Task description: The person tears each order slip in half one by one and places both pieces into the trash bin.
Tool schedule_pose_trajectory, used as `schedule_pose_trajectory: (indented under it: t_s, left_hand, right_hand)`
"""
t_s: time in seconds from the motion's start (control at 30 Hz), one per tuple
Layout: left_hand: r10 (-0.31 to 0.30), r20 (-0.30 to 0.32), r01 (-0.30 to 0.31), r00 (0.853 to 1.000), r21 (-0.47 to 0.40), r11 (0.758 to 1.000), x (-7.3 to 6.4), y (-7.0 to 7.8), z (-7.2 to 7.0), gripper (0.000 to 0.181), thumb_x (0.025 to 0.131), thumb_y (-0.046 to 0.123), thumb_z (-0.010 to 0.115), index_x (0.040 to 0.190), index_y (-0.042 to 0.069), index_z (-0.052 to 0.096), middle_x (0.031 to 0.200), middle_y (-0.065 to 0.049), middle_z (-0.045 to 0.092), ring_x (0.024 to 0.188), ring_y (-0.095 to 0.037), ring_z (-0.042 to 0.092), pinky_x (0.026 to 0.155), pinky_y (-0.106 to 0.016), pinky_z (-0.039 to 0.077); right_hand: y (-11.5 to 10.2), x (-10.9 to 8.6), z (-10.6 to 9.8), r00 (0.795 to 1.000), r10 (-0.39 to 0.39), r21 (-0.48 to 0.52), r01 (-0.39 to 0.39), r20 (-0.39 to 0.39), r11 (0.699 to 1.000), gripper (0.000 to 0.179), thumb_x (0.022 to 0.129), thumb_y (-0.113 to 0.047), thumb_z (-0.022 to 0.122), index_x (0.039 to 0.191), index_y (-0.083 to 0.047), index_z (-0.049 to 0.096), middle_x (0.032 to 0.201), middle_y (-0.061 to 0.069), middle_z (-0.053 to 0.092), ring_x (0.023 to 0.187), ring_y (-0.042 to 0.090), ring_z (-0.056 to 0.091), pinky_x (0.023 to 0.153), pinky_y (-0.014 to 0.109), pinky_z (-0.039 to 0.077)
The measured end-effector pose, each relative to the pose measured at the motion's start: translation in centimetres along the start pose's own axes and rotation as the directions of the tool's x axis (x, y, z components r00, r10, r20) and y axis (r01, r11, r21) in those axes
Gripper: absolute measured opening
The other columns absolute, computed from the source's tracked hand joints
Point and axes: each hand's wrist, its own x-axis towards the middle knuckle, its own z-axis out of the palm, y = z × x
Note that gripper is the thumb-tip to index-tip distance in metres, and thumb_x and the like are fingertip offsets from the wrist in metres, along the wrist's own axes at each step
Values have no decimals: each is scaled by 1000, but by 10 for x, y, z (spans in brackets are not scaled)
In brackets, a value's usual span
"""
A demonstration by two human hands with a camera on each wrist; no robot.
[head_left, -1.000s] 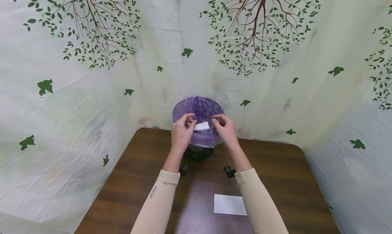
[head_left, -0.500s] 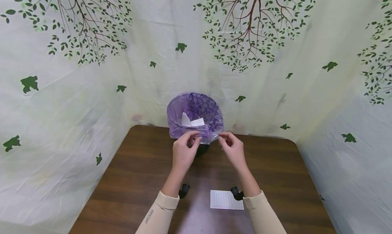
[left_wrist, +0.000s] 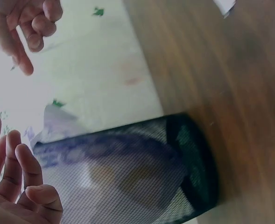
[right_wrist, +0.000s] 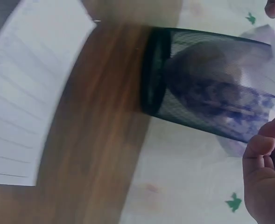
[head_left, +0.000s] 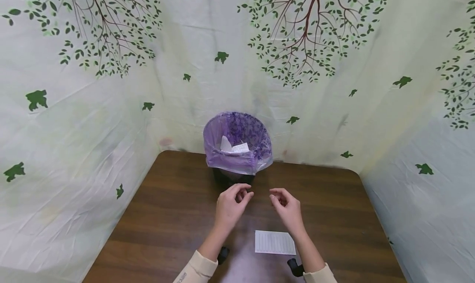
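Note:
A dark mesh wastebasket (left_wrist: 193,163) stands at the back of the table, lined with a purple plastic bag (head_left: 230,161) folded over its rim. White paper pieces (head_left: 240,148) lie inside it. My left hand (head_left: 231,206) hovers in front of the basket, fingers loosely curled and holding nothing. To its right, apart from it, is my right hand (head_left: 288,211), likewise bent loosely with nothing held. Below and between the hands, a white lined sheet of paper (head_left: 274,242) lies flat on the table.
The brown wooden table (head_left: 159,217) ends at a pale curtain (head_left: 178,122) printed with trees and leaves, which hangs behind and at both sides. Black wrist mounts (head_left: 295,267) sit by the cream sleeves (head_left: 198,270).
Both hands have left the bag's front rim and drawn back toward the person, lower in view. The bag and the paper pieces in the basket now show uncovered.

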Motion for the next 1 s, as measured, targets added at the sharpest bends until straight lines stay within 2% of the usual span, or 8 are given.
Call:
schedule_pose_trajectory:
  t_s: [0.23,0.4,0.57,0.73,0.83,1.0]
  left_hand:
    - [5,71,-7,997,25,1000,-27,4,16,19,88,19,88,104,17,80,79,7,69,66,-12,65,63,-18,49]
    - [2,100,-3,995,17,1000,-41,4,24,20,87,17,89,104,18,79,79,8,70,65,-12,65,63,-17,48]
    - [14,141,-18,990,23,1000,-54,0,35,22,85,16,90,104,17,79,77,8,70,63,-8,64,61,-14,47]
    - [-27,205,25,978,14,1000,-67,-7,47,21,86,16,89,105,15,79,77,8,71,63,-4,60,59,-13,44]
    - [-51,214,51,976,8,999,-74,-12,54,21,86,15,89,104,14,79,77,8,71,63,-3,60,59,-12,43]
    - [-51,208,50,977,13,999,-83,-19,67,22,83,12,90,102,13,79,74,8,71,62,1,56,58,-13,42]
  right_hand:
    - [20,-25,-4,996,86,-17,-86,1,996,13,100,-9,73,112,-7,76,81,14,72,63,5,60,62,20,52]
    - [32,-40,-5,993,116,-27,-117,-7,993,12,98,-9,74,110,-7,77,76,7,70,60,5,57,59,20,49]
    - [47,-54,-6,990,143,-63,-144,-18,988,11,97,-7,74,107,-11,76,73,8,68,56,4,53,53,20,43]
    - [56,-63,-8,983,180,-91,-182,-24,979,15,97,-7,74,111,-4,75,71,6,68,54,3,52,52,20,41]
    - [61,-66,-9,982,189,-117,-191,-22,975,17,96,-6,74,113,-2,75,70,3,68,54,3,52,53,20,42]
    - [71,-71,-10,977,214,-179,-213,-13,961,19,94,-6,75,113,-6,75,67,1,68,53,2,52,55,20,43]
